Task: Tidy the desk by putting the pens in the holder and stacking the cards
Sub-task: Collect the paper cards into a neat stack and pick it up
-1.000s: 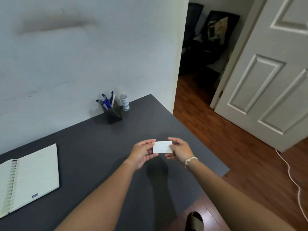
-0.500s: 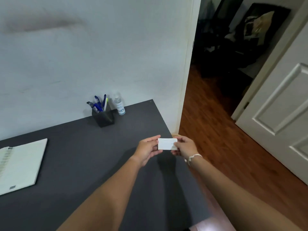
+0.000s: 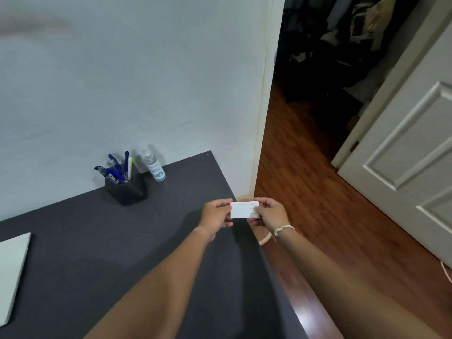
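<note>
I hold a small white stack of cards (image 3: 243, 209) between both hands, above the right edge of the dark grey desk (image 3: 97, 241). My left hand (image 3: 216, 216) pinches its left end, and my right hand (image 3: 270, 214) grips its right end. A black pen holder (image 3: 128, 189) stands at the back of the desk by the wall, with several blue pens (image 3: 115, 170) and a white one sticking out of it.
A small clear bottle (image 3: 155, 167) stands just right of the holder. A white notebook (image 3: 12, 270) lies at the desk's left edge. Right of the desk is wooden floor (image 3: 318, 192), a dark doorway and a white door (image 3: 415, 155).
The view has swung left and tilted, so the notebook has slid towards the frame's left edge. Both hands still hold the cards, now over the desk's right edge.
</note>
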Motion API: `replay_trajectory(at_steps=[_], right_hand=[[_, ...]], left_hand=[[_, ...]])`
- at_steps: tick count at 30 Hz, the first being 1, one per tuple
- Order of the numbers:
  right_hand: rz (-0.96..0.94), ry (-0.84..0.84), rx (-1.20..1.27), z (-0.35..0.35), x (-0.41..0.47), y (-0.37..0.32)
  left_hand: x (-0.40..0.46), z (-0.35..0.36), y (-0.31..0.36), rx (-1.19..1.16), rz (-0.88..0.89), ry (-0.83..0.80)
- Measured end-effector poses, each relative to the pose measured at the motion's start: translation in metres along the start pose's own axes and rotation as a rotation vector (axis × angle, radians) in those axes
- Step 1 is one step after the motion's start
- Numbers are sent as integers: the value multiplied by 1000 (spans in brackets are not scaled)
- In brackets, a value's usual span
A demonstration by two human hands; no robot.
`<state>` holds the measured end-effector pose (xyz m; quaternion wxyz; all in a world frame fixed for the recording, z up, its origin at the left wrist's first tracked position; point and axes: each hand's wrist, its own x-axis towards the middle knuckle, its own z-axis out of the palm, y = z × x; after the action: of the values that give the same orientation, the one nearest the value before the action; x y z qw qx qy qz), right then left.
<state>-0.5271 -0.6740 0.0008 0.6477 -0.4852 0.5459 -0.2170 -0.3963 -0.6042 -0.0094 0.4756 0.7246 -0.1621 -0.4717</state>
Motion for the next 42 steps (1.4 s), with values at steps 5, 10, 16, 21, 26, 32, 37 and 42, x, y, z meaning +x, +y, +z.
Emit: replay_trajectory(at_steps=[5, 10, 16, 21, 26, 32, 37, 42], right_hand=[[39, 47, 10, -3, 34, 3], [94, 58, 58, -13, 83, 9], [184, 76, 77, -31, 144, 25], [246, 80, 105, -33, 186, 38], [270, 106, 115, -34, 219, 50], [304, 118, 97, -37, 251, 69], [338, 111, 86, -31, 267, 85], [359, 80, 72, -24, 278, 92]], left_hand=[[34, 11, 7, 69, 11, -63], [76, 26, 10, 118, 45, -37], [113, 42, 6, 273, 135, 100], [134, 56, 16, 492, 304, 34], [159, 68, 23, 684, 277, -23], [189, 86, 20, 812, 157, -135], [203, 88, 8, 842, 67, -196], [209, 88, 1, 880, 49, -243]])
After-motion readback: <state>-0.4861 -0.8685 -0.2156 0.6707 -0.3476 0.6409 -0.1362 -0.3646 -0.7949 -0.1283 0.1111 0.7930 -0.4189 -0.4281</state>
